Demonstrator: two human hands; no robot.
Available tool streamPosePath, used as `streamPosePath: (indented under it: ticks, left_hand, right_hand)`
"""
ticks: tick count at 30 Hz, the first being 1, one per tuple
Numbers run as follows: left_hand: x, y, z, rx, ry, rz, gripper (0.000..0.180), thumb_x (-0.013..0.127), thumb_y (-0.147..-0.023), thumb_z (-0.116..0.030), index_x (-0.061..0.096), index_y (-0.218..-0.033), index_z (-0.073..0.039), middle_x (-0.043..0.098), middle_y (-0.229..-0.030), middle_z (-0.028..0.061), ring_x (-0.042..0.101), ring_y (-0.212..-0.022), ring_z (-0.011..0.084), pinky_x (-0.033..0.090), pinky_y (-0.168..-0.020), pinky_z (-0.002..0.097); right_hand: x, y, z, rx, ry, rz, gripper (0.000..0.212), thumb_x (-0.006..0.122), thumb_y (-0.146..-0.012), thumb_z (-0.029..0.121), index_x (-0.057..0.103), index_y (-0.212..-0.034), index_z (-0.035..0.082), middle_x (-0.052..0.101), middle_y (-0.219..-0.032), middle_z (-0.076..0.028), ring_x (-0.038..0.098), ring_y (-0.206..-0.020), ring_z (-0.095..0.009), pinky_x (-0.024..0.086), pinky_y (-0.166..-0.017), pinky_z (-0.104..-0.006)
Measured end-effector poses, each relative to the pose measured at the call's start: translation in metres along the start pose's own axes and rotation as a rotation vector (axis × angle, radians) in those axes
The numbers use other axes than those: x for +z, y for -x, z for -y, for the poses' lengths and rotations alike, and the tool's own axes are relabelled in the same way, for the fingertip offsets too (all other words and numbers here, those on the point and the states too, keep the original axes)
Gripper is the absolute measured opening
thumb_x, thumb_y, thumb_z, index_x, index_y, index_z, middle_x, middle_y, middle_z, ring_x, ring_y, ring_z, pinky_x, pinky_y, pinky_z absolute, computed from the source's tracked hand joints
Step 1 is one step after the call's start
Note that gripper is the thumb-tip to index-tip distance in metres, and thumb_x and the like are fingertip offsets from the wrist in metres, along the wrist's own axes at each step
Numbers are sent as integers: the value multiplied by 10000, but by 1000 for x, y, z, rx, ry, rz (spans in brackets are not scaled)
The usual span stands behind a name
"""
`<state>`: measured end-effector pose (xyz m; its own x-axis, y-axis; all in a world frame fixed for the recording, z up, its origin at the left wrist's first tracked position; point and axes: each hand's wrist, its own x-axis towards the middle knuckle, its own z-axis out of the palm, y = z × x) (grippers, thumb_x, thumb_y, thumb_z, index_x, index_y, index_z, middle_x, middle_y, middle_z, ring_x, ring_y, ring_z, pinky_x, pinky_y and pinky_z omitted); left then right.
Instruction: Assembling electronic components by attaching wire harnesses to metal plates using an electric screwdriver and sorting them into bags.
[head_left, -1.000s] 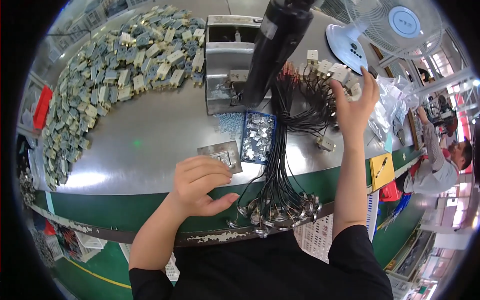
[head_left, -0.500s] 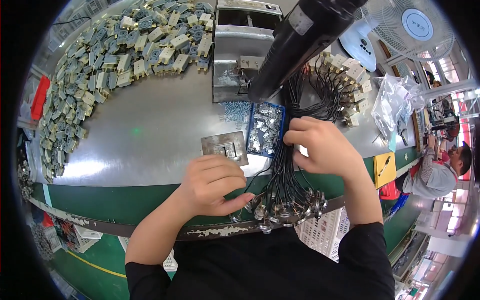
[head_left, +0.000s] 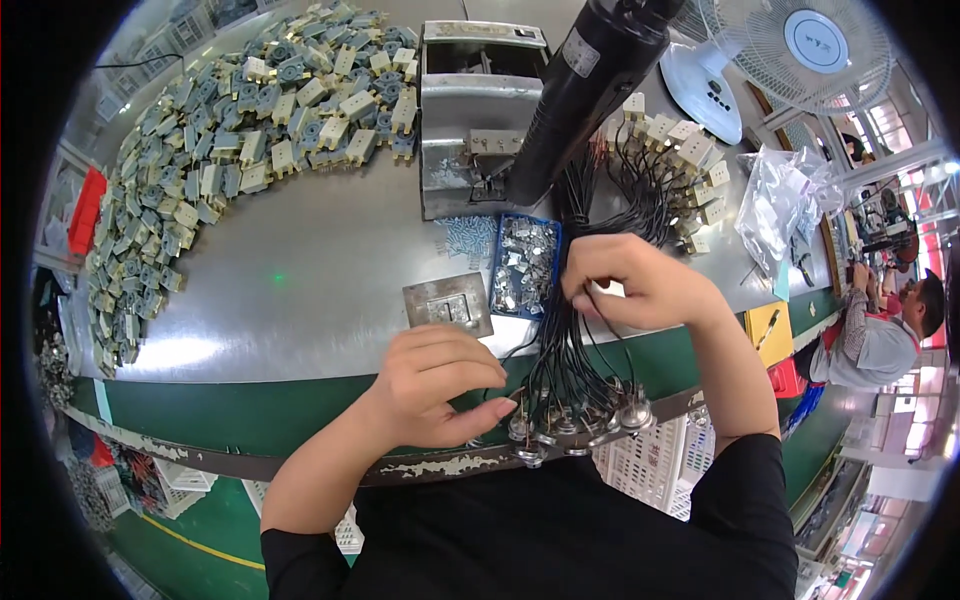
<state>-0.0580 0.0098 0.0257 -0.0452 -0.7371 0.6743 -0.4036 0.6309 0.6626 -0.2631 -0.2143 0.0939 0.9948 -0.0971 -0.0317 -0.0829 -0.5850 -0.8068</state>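
My right hand (head_left: 645, 284) pinches a black cable (head_left: 606, 322) between thumb and fingers, over a bundle of such cables (head_left: 560, 350). The bundle runs toward me across the table. Round silver metal parts (head_left: 568, 422) at its near ends lie at the table's front edge. My left hand (head_left: 445, 385) hovers left of the bundle, fingers loosely curled and thumb apart, with nothing visible in it. Beyond it lies a flat metal plate (head_left: 420, 305) with a slotted recess. A blue tray (head_left: 497, 262) of small metal pieces sits between plate and bundle, with blue screws (head_left: 467, 237) beside it.
A large heap of grey and cream plastic blocks (head_left: 225, 130) covers the far left. A metal fixture (head_left: 447, 125) and a black cylindrical device (head_left: 575, 85) stand ahead. Cream blocks (head_left: 697, 150), a fan (head_left: 816, 40) and a plastic bag (head_left: 785, 205) are at right. A co-worker (head_left: 875, 330) sits farther right.
My right hand has drawn one cable slightly up and apart from the bundle, and its metal end has shifted. My left hand has moved slightly right and nearer to me.
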Motion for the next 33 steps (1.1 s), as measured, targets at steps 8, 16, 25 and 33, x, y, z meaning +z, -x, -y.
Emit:
streamPosePath:
  ticks: [8, 16, 25, 33]
  left_hand:
    - [8, -14, -39, -289, 414, 216, 810, 874, -846, -139, 479, -1541, -4, 786, -1106, 151, 761, -1117, 282, 586, -948, 379]
    - [26, -6, -67, -450, 775, 49, 834, 837, -888, -118, 362, -1554, 46, 579, -1410, 237, 696, -1113, 286, 544, -963, 392]
    - [-18, 30, -51, -723, 965, -297, 260, 721, -993, -227, 650, -1028, 21, 675, -927, 117, 670, -722, 208, 546, -681, 346]
    - [-46, 3, -37, -1047, 951, -352, 380, 582, -1055, -353, 524, -874, -23, 479, -688, 33, 395, -603, 107, 315, -572, 285]
  right_hand:
    - [6, -18, 29, -327, 124, -174, 212, 751, -882, 123, 615, -754, 23, 627, -784, -115, 583, -734, -339, 475, -684, -411]
    - [69, -63, 53, 42, 197, -138, 158, 636, -1012, 204, 593, -994, 53, 637, -725, -194, 658, -694, -434, 500, -612, -505]
    - [62, -55, 45, -335, -77, -105, 172, 761, -881, 200, 702, -973, 67, 699, -777, -112, 701, -758, -378, 549, -653, -452]
    - [69, -58, 28, -373, 19, -122, 125, 775, -905, 83, 739, -1001, 11, 704, -806, -129, 701, -719, -336, 547, -621, -419]
